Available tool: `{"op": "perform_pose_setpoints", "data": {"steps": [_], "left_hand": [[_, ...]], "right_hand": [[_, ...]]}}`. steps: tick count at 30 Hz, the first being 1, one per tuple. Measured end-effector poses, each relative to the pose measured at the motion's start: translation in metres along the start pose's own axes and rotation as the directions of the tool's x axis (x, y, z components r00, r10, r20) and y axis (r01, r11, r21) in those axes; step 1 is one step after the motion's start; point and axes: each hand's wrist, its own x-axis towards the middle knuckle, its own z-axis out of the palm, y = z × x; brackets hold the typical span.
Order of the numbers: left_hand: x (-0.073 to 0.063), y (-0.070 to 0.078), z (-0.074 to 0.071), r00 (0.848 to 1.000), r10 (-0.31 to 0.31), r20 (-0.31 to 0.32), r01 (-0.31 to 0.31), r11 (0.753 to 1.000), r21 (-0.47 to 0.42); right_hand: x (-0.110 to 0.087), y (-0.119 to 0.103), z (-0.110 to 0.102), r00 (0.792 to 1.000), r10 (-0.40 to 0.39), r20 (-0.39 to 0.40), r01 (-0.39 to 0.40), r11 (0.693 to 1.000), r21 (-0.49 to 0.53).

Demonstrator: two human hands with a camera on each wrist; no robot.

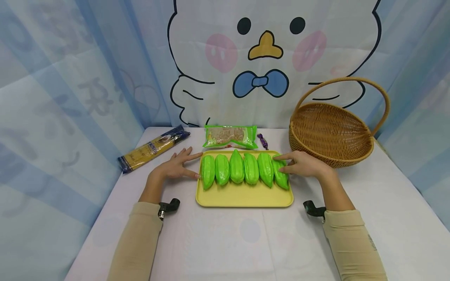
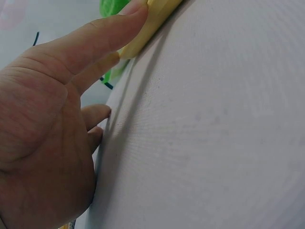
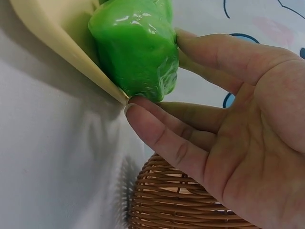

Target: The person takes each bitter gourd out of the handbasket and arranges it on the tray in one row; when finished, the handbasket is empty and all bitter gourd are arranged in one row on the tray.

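Note:
Several glossy green, ridged, elongated pieces (image 1: 237, 167), shaped like vegetables, lie side by side in a row on a yellow tray (image 1: 244, 199). At the tray's left rim, my left hand (image 1: 177, 164) is spread, its thumb and index fingertips touching the edge. The left wrist view shows that thumb (image 2: 109, 38) straight against the yellow rim. On the right, my right hand (image 1: 304, 164) reaches over the rim with fingers extended, touching the rightmost green piece (image 3: 136, 47). In the right wrist view its lower fingers (image 3: 152, 126) meet the tray's edge.
Behind the tray lie a clear and green packet (image 1: 230, 137) and a small purple wrapped candy (image 1: 262, 141). A blue and gold packet (image 1: 153, 149) lies at the back left. A wicker basket (image 1: 330, 128) with a tall handle stands behind the right hand, tilted forward.

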Motion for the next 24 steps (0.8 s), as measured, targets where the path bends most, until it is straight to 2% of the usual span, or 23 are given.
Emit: {"op": "perform_pose_setpoints", "data": {"steps": [6,10,15,20,24], "left_hand": [[0.0,0.001,0.001,1.0,-0.001,-0.001,0.001,1.0,0.003],[0.0,0.0,0.002,1.0,0.006,-0.006,-0.006,1.0,0.008],[0.0,0.0,0.002,1.0,0.009,-0.01,-0.009,1.0,0.009],[-0.003,-0.002,0.001,1.0,-0.006,-0.003,0.006,1.0,0.002],[-0.008,-0.005,-0.003,0.999,-0.035,-0.003,0.035,0.997,-0.072]], "right_hand": [[-0.001,0.0,0.0,1.0,0.014,0.011,-0.014,1.0,0.007],[-0.004,-0.002,0.0,0.999,0.027,-0.021,-0.028,0.998,-0.051],[-0.016,-0.029,-0.006,0.995,0.024,-0.099,-0.037,0.99,-0.133],[-0.02,-0.058,-0.012,0.988,-0.029,-0.149,0.005,0.987,-0.159],[-0.016,-0.068,-0.013,0.982,-0.06,-0.182,0.032,0.988,-0.154]]}}
